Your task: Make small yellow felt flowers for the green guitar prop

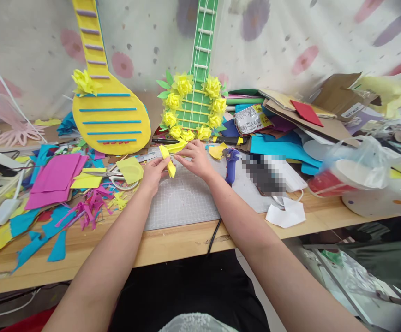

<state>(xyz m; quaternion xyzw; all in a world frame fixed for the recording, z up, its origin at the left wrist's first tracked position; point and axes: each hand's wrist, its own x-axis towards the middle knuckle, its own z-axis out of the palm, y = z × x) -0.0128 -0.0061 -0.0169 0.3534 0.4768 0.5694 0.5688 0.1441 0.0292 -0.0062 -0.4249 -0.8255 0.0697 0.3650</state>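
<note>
My left hand point(154, 174) is closed on a folded strip of yellow crepe paper point(167, 161), pinched between thumb and fingers above the grey cutting mat point(179, 203). Beside it my right hand point(197, 160) is spread, with its thumb apart and its fingertips at another yellow paper piece point(175, 147). Whether those fingertips press on that piece, I cannot tell. Just behind both hands stands a green paper guitar point(200, 87), ringed with yellow paper flowers point(182, 84). A yellow lute-shaped cutout point(112, 115) with blue strips leans to its left.
Right of my hands lie a blue glue gun point(232, 165), a blurred dark object point(264, 175) and a white mask point(286, 213). Scissors point(122, 180), magenta sheets point(56, 180) and paper scraps crowd the left. Cardboard point(311, 120) and a bagged cup point(345, 177) stand far right.
</note>
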